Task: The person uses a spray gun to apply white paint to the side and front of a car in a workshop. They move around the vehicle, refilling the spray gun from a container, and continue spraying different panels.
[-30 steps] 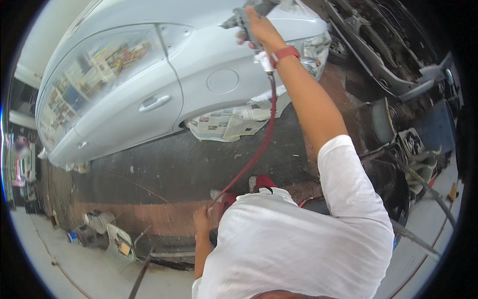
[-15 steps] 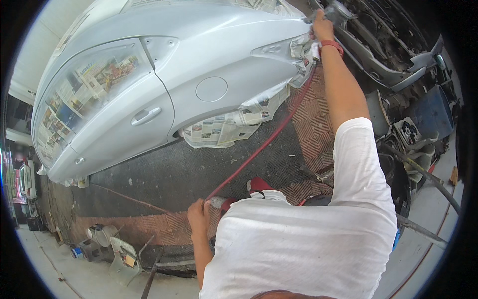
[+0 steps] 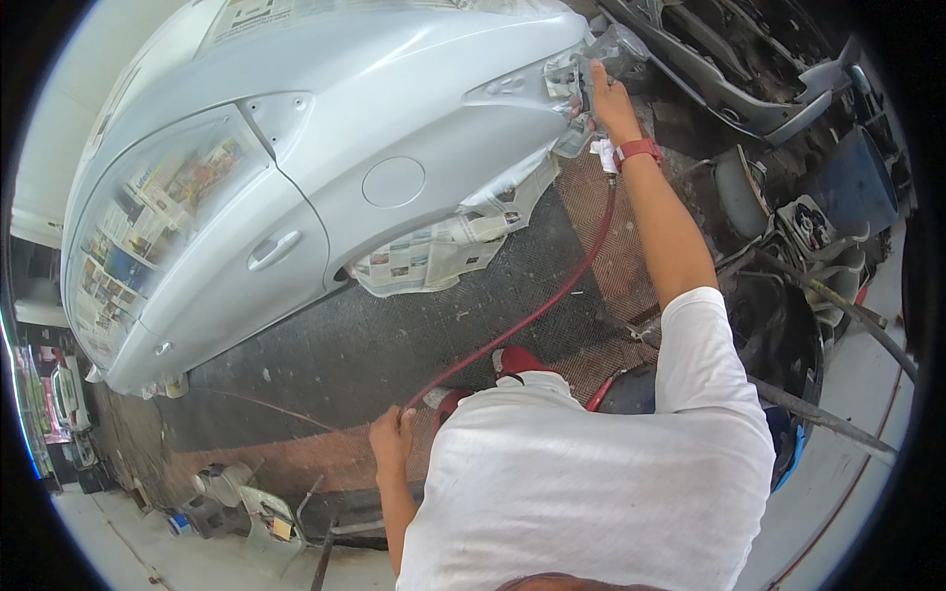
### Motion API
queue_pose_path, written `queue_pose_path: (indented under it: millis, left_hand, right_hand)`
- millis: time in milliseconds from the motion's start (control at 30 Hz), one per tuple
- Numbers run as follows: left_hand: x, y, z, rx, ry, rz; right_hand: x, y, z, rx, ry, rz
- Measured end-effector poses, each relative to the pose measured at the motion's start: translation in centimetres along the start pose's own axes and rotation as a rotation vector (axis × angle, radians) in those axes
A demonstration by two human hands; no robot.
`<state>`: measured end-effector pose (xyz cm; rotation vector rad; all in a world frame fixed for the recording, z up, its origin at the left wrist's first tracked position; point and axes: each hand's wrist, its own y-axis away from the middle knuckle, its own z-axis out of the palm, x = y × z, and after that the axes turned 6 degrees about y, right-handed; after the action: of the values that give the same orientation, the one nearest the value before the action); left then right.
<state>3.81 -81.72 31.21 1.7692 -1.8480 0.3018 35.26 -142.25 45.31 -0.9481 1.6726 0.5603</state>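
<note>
Right hand (image 3: 613,106), closed round the spray gun (image 3: 618,49) at upper right, has dropped lower against the silver car's (image 3: 443,128) rear end, suggesting work there; left hand (image 3: 392,435), lower centre, grips red hose (image 3: 563,292).

Worn on the head, the wide view looks steeply down, upright, from close above the white shirt (image 3: 591,473) at the near edge. It faces out over the floor (image 3: 434,320) toward the car (image 3: 222,276), farther off on the left; straight edges bend toward the dark rim.
</note>
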Motion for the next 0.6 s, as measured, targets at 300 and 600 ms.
queue_pose_path:
  millis: [300,600]
  left_hand:
    - [2.1,-0.5,0.3,0.046,0.070,-0.065]
    - [-4.1,2.8,2.3,0.088,-0.032,-0.246]
  right_hand:
    - [2.9,-4.8,-1.2,0.311,0.137,0.063]
    - [-0.1,8.7,8.0,-0.257,-0.197,0.082]
